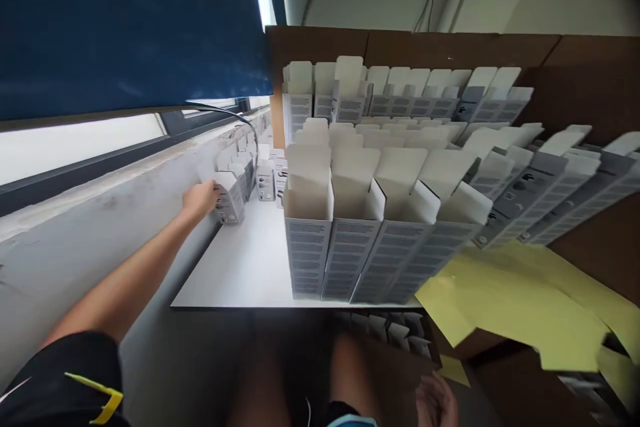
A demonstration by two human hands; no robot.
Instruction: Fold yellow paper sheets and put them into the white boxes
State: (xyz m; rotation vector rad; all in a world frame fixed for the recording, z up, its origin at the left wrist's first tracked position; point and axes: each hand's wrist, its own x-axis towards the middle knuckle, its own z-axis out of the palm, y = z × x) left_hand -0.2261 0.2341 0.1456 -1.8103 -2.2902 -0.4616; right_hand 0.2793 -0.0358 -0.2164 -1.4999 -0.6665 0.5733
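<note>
At the left edge of the white table, my left hand has its fingers closed on the side of a small white-and-grey box that stands upright by the wall. My right hand is low at the bottom right, below the table's edge, with its fingers curled; nothing can be made out in it. Rows of tall boxes with raised flaps and open tops stand on the table in front of me.
Small closed boxes stand behind the held one. Yellow sheets lie at the right, over brown cardboard. Brown cardboard panels rise behind the rows. More boxes sit below the table. A blue blind hangs at the left.
</note>
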